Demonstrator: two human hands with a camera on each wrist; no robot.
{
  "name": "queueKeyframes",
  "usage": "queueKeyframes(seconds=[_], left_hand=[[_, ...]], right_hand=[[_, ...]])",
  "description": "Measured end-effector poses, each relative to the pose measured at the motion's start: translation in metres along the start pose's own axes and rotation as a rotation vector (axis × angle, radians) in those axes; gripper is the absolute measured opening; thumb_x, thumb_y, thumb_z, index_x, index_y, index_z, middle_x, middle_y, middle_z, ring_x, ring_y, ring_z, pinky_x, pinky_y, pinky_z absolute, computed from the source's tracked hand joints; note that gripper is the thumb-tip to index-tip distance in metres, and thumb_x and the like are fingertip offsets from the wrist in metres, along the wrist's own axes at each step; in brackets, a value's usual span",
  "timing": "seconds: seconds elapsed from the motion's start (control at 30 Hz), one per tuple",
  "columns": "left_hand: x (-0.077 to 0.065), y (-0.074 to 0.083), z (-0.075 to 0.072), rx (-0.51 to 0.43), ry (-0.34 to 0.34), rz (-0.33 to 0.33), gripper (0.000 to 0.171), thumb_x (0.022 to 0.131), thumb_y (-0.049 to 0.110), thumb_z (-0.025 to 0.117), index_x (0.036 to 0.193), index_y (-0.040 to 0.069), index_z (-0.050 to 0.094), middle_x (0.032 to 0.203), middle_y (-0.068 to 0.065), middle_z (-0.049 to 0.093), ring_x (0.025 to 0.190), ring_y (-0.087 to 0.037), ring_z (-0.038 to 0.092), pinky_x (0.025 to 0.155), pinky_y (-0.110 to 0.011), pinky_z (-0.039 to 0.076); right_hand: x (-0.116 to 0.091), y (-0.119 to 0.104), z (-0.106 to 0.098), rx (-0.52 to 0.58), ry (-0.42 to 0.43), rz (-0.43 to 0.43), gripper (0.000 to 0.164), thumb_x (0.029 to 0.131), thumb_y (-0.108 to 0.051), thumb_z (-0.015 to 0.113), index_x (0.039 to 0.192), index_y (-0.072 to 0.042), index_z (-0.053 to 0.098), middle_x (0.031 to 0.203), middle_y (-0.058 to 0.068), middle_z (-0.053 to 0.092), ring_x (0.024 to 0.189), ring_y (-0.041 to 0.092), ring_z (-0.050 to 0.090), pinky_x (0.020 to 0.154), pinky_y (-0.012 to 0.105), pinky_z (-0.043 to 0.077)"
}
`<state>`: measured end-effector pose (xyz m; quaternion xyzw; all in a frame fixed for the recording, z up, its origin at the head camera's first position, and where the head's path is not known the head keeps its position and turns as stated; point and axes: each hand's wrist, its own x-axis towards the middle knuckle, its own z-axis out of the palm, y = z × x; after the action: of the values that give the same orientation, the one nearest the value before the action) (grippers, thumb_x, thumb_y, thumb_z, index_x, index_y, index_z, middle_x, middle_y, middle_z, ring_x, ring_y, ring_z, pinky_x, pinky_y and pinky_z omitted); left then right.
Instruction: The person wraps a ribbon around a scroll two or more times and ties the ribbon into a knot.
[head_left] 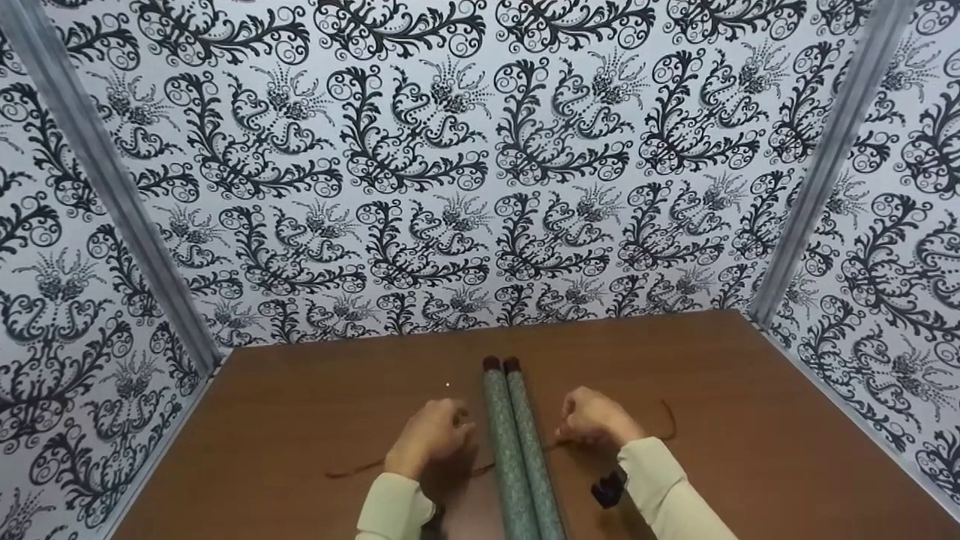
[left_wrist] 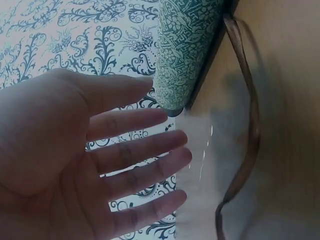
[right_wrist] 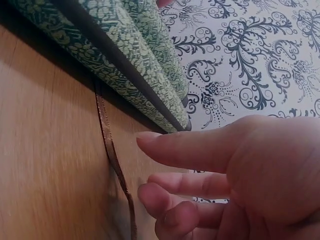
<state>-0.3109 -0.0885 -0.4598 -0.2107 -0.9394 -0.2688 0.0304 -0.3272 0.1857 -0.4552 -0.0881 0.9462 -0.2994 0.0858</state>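
Two green brocade rolls (head_left: 505,457) with dark end caps lie side by side on the table, pointing away from me. A thin brown ribbon (head_left: 352,472) runs crosswise under them, one length out to each side. My left hand (head_left: 433,435) hovers left of the rolls, holding nothing; in the left wrist view its fingers (left_wrist: 145,167) are straight and spread, beside the ribbon (left_wrist: 254,120). Right of the rolls, my right hand (head_left: 594,418) is also bare, its fingers loosely bent in the right wrist view, thumb close to the ribbon (right_wrist: 111,147).
The brown wooden table (head_left: 337,397) meets a back wall (head_left: 420,247) papered in black and white scrollwork, with grey posts at its corners. A small dark object (head_left: 607,490) shows by the right sleeve (head_left: 660,480).
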Motion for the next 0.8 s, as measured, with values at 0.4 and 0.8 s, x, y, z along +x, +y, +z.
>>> queueKeyframes(seconds=[0.4,0.8], left_hand=[[0.009,-0.012,0.009,-0.061,-0.077,0.058,0.016,0.086,0.02,0.064,0.093,0.006,0.068,0.085,-0.005,0.067,0.078,-0.02,0.063,0.068,-0.036,0.05],[-0.006,0.0,0.003,-0.095,-0.334,-0.119,0.013,0.071,0.014,0.079,0.072,0.013,0.066,0.069,0.006,0.059,0.063,-0.012,0.051,0.058,-0.034,0.045]], right_hand=[[-0.001,0.01,0.003,0.051,-0.083,-0.053,0.011,0.073,-0.001,0.068,0.075,-0.007,0.059,0.058,0.002,0.057,0.049,0.014,0.048,0.044,0.028,0.037],[-0.003,0.016,0.011,0.029,-0.039,-0.142,0.017,0.08,-0.001,0.058,0.065,-0.006,0.064,0.05,0.002,0.058,0.045,0.013,0.052,0.043,0.026,0.039]])
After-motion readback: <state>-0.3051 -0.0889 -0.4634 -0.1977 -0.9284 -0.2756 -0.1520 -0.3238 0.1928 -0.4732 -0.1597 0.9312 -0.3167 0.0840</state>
